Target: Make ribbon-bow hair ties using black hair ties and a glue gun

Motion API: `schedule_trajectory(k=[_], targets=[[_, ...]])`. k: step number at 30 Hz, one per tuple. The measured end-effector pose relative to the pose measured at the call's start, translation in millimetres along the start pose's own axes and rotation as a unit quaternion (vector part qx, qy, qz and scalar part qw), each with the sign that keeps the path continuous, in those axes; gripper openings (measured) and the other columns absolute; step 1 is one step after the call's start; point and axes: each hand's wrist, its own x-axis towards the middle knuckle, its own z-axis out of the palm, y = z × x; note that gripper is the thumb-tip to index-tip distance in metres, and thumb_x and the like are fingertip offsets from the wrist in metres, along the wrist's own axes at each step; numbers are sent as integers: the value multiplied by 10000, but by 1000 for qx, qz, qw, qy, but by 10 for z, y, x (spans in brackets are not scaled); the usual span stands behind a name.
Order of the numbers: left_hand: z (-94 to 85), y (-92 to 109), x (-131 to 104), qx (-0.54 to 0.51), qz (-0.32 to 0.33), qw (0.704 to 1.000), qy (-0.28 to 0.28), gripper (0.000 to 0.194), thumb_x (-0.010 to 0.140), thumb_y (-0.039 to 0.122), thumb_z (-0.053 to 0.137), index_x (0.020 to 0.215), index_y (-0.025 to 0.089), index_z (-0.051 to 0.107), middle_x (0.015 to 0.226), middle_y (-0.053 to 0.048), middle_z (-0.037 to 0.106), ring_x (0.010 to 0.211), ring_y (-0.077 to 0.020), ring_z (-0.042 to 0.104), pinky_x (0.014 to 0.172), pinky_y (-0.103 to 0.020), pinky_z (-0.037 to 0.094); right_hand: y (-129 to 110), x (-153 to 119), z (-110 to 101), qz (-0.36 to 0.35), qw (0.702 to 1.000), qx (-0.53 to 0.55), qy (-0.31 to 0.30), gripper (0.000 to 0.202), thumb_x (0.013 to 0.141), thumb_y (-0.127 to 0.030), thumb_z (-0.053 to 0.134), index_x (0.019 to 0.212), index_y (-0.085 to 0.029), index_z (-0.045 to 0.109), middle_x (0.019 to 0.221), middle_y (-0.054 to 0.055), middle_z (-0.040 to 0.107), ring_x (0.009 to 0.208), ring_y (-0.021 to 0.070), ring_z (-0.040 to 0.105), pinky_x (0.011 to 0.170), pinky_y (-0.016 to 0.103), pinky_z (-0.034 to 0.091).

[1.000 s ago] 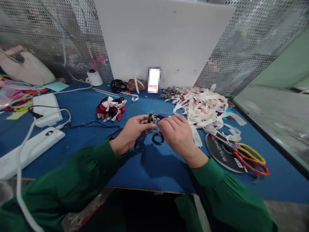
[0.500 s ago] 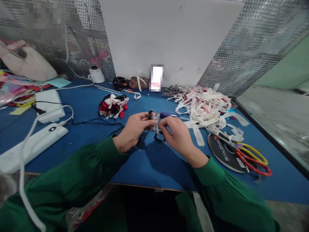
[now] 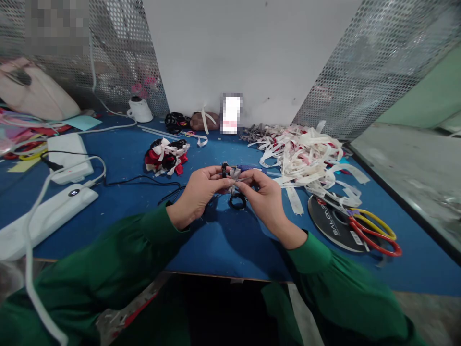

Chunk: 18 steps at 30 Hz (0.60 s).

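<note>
Both hands meet over the blue table. My left hand [image 3: 201, 194] pinches a small grey ribbon bow [image 3: 235, 175] between thumb and fingers. A black hair tie [image 3: 238, 202] hangs just below the bow, and another dark band shows at the left fingertips. My right hand [image 3: 264, 197] is closed at the bow's right side, its thumb and index finger pinching a thin grey ribbon end. Behind the fingertips lies a blue tool [image 3: 251, 169], partly hidden, too covered to name. Left of the hands sits a pile of red, white and black bow hair ties [image 3: 166, 156].
A heap of white ribbon strips [image 3: 306, 154] lies at the right, by scissors [image 3: 374, 233] with red and yellow handles on a black spool [image 3: 333, 223]. White power strips [image 3: 50, 218], cables and a white cup [image 3: 139, 110] stand left. A phone [image 3: 231, 114] leans against the white board [image 3: 234, 57].
My right hand has shifted slightly, its fingers now stretched toward the bow with the thin ribbon end between them. The black hair tie below shows more fully. The view has moved a little.
</note>
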Motion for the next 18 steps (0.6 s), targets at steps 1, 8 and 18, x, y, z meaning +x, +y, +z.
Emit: schedule_trajectory(k=[1,8,18], targets=[[-1,-1,-1,-1,-1,1000,-2,364,645,211,859,992,146,770,814,-34,737,680,-106,616,644,-225,487,9,0,-3,-10,1000,-9,6,36,853,-250,668,843,-215,669,734,-7,673,675,146,600,648,259,472],[10,9,-3,3,0,1000,-9,335,649,206,856,970,152,779,796,-29,733,668,-105,613,644,-230,484,41,7,-31,-92,994,-58,23,95,887,-226,635,812,-226,695,785,14,696,709,160,606,676,284,483],[34,26,-5,74,42,995,-57,223,819,217,705,1022,154,774,959,-71,777,778,-153,719,727,-259,528,-58,85,-134,33,992,119,30,39,831,-242,668,808,-210,675,667,-22,629,622,134,581,616,281,472]])
